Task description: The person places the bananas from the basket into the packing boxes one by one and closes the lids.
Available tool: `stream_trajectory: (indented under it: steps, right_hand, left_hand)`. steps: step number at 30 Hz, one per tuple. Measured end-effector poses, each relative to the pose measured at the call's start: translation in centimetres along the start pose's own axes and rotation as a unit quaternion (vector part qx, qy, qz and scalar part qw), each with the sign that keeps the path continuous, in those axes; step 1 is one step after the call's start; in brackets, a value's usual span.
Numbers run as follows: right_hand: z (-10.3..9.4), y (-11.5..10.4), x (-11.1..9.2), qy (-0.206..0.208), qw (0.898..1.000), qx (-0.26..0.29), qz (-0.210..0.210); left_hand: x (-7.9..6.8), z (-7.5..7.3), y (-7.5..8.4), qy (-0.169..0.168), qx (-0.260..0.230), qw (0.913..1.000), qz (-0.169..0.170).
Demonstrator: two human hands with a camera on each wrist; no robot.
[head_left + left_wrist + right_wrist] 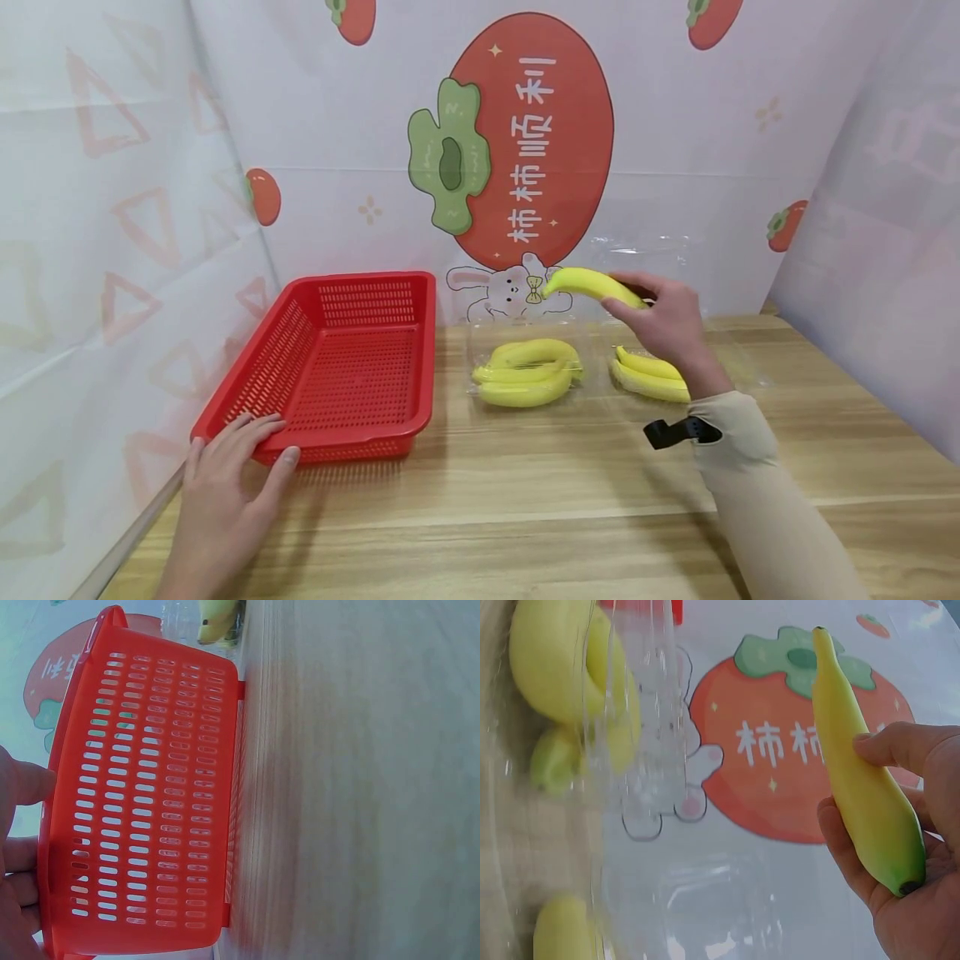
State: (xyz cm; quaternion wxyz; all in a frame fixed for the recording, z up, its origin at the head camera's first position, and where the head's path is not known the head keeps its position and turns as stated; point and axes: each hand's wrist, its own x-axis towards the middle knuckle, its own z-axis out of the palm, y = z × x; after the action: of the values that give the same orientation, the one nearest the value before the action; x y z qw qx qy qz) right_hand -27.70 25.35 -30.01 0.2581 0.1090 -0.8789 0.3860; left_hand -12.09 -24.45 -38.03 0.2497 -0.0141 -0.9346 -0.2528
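Observation:
In the head view my right hand (663,321) holds a yellow banana (588,283) up in the air above the table. The right wrist view shows the thumb across one side of this banana (855,772) and fingers beneath it; its greenish end lies near the palm. My left hand (232,483) rests on the near left corner of a red plastic basket (423,367), fingers laid over the rim. Thumb and fingers meet the basket's rim (56,825) in the left wrist view. Nothing lies inside the basket.
Several bananas (525,392) lie in a clear plastic container right of the basket. More bananas (648,379) sit in another clear container below my right hand, its transparent lid (645,250) raised behind. A printed cloth (360,108) hangs behind the wooden table (525,500).

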Motion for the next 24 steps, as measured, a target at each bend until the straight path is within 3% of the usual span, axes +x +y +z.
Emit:
stream_trajectory:
  steps: [8, 15, 24]
  right_hand:
    - [-3.2, 3.1, -0.8, 0.002, 1.000, -0.014, 0.021]
    - [-6.0, 5.7, -1.0, -0.012, 0.995, -0.039, 0.092]
    - [-6.9, 8.2, -1.4, -0.047, 0.989, -0.067, 0.121]
  left_hand:
    - [0.0, 0.2, 0.0, 0.008, -0.007, 0.9999, 0.010]
    - [0.0, 0.2, -0.4, 0.020, -0.020, 0.9993, 0.025]
    - [0.1, 0.2, -0.4, 0.022, -0.026, 0.9990, 0.029]
